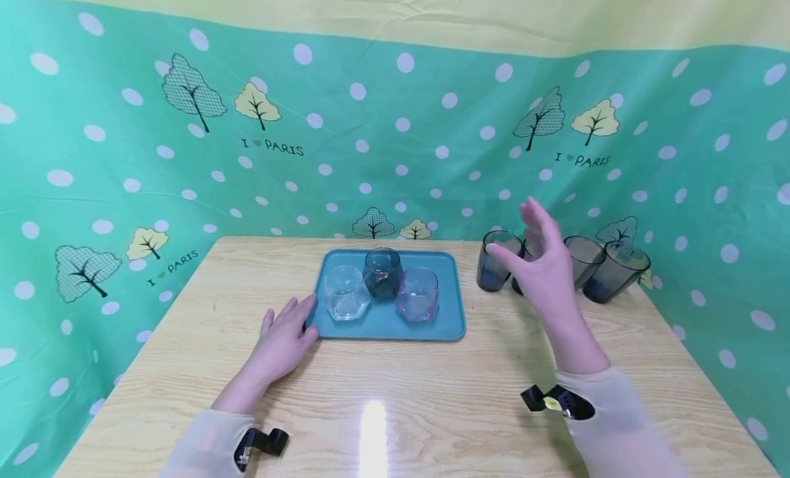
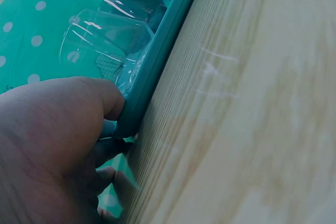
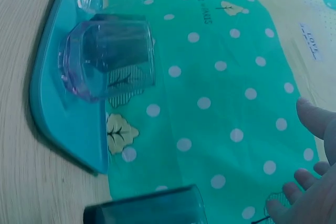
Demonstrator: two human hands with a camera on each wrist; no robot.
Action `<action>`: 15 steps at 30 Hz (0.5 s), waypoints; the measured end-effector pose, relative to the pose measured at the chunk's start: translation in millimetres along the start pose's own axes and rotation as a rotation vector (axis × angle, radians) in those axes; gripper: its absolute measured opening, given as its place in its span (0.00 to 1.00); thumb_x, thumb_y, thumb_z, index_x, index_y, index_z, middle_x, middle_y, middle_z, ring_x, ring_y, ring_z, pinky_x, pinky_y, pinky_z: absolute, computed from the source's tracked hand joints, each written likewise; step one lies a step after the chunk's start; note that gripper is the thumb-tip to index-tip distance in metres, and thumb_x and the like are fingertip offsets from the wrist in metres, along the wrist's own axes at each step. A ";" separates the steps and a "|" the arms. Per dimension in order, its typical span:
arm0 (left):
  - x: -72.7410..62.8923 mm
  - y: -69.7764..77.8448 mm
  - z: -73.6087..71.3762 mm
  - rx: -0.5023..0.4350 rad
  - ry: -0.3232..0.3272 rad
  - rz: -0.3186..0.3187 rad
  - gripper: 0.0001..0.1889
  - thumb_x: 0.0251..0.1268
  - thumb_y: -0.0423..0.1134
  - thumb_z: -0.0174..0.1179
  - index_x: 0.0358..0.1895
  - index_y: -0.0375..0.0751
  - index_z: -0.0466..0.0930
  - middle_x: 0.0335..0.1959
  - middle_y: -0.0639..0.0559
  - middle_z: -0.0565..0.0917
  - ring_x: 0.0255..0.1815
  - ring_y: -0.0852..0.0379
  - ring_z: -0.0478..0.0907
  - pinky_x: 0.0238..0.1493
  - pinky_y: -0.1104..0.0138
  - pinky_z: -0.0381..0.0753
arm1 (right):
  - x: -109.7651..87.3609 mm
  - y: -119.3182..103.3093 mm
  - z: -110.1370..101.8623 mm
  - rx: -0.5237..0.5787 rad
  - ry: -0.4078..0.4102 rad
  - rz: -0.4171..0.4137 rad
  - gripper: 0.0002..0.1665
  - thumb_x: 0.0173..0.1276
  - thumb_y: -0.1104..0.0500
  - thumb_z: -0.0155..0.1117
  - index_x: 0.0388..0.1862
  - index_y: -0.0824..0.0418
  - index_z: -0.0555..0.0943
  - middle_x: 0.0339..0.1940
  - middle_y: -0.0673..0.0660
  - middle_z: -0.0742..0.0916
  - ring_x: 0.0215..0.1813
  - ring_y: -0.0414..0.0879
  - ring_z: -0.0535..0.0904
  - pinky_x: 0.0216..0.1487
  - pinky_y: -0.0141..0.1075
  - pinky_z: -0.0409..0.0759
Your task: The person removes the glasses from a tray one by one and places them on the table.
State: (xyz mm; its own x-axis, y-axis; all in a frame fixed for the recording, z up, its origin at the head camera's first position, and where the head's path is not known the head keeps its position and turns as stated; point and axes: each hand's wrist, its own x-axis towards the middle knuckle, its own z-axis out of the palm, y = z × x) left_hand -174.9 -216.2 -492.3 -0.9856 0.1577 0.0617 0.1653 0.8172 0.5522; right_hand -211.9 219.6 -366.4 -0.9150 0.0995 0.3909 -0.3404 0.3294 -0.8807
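My left hand rests on the table at the left end of a blue tray, fingers extended, index finger and thumb touching its front left corner. In the left wrist view the thumb lies at the tray's rim. Two clear faceted glasses and a short dark glass stand on the tray, the right clear one tinted pink at its base. My right hand is raised with thumb and fingers spread, holding nothing. Behind it, several tall dark glasses stand in a row, partly hidden by the hand.
The light wooden table ends at a green dotted curtain behind and at both sides. The tall glasses stand near its back right edge. One tall dark glass shows at the bottom of the right wrist view.
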 end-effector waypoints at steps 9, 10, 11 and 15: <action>-0.2 -0.7 1.1 0.000 -0.002 -0.001 0.34 0.83 0.37 0.54 0.86 0.29 0.60 0.85 0.33 0.67 0.88 0.27 0.52 0.81 0.27 0.32 | -2.8 1.3 22.6 0.017 -0.066 0.003 0.57 0.71 0.57 0.82 0.92 0.45 0.60 0.86 0.49 0.71 0.86 0.46 0.65 0.86 0.44 0.63; -0.1 -0.9 1.2 0.001 -0.002 -0.002 0.34 0.83 0.37 0.53 0.86 0.29 0.60 0.85 0.33 0.67 0.88 0.27 0.52 0.82 0.27 0.32 | -3.2 2.1 25.3 0.015 -0.077 0.005 0.57 0.71 0.56 0.83 0.92 0.45 0.61 0.86 0.49 0.71 0.86 0.46 0.65 0.86 0.44 0.62; 0.0 -1.1 1.3 0.003 -0.003 -0.002 0.34 0.83 0.37 0.53 0.86 0.29 0.60 0.85 0.33 0.67 0.88 0.27 0.52 0.82 0.27 0.32 | -3.6 3.1 27.8 0.011 -0.089 0.006 0.57 0.71 0.56 0.82 0.92 0.46 0.61 0.86 0.49 0.71 0.86 0.47 0.65 0.86 0.45 0.63; 0.7 -1.6 1.5 0.006 -0.005 -0.004 0.34 0.83 0.37 0.53 0.86 0.30 0.60 0.85 0.33 0.66 0.88 0.28 0.52 0.82 0.28 0.32 | -5.1 8.7 37.2 -0.004 -0.140 0.011 0.55 0.72 0.53 0.82 0.91 0.46 0.63 0.86 0.49 0.71 0.87 0.49 0.64 0.86 0.48 0.63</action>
State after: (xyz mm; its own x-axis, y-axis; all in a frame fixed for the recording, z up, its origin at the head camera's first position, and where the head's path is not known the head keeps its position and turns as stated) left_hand -175.9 -216.6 -494.4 -0.9861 0.1567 0.0556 0.1614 0.8214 0.5471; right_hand -218.2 187.0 -386.1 -0.9399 -0.0293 0.3401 -0.3301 0.3324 -0.8835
